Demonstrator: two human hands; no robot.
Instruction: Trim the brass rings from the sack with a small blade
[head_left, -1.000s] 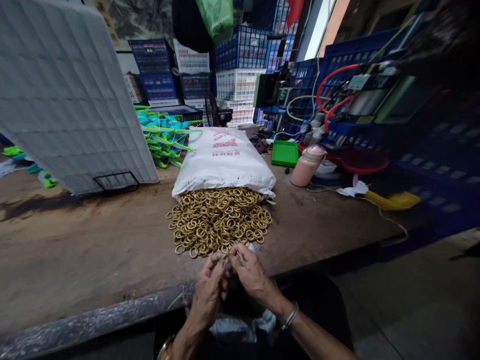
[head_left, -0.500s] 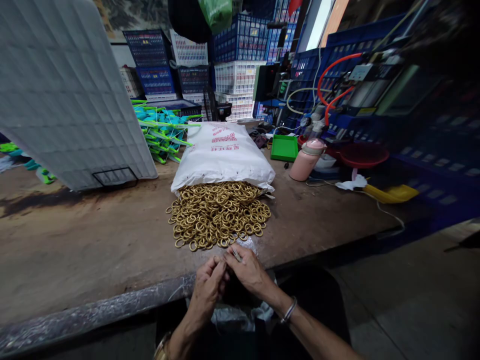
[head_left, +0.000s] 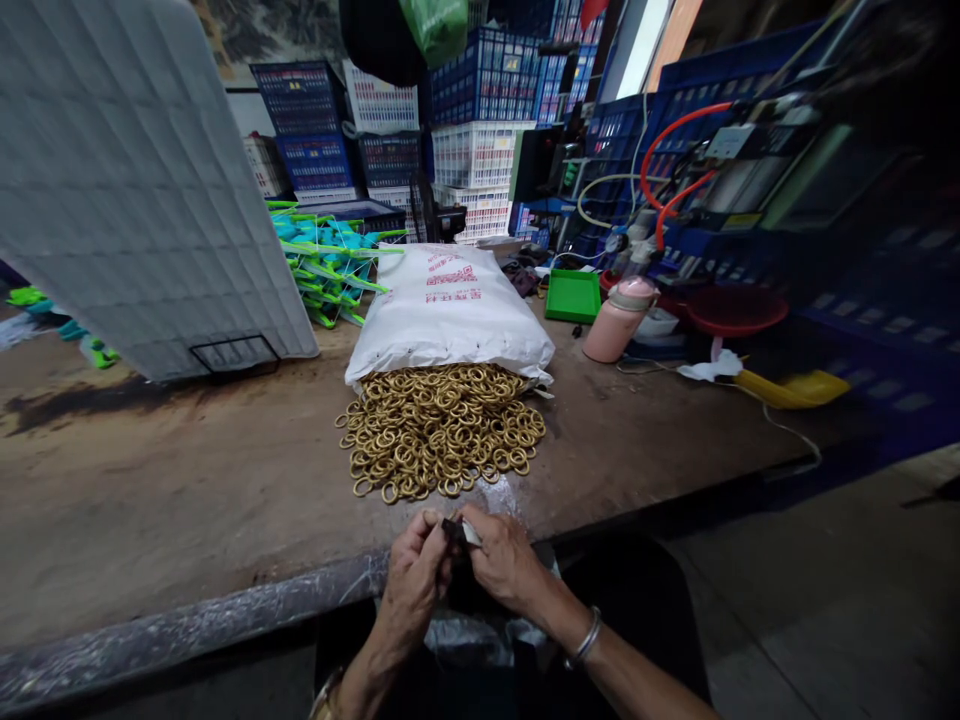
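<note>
Head view: your left hand [head_left: 416,575] and right hand [head_left: 504,560] pinch one small dark-and-silver part [head_left: 457,530] between closed fingertips, just over the workbench [head_left: 150,500] near edge, before the brass rings [head_left: 439,430]. It looks light, stiff, slippery; grip its ends.

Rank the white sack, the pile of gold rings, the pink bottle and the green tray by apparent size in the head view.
1. white sack
2. pile of gold rings
3. pink bottle and green tray: look alike in size, unranked.

Worn workbench [head_left: 187,500]: rings [head_left: 439,430], sack [head_left: 450,310]
</note>
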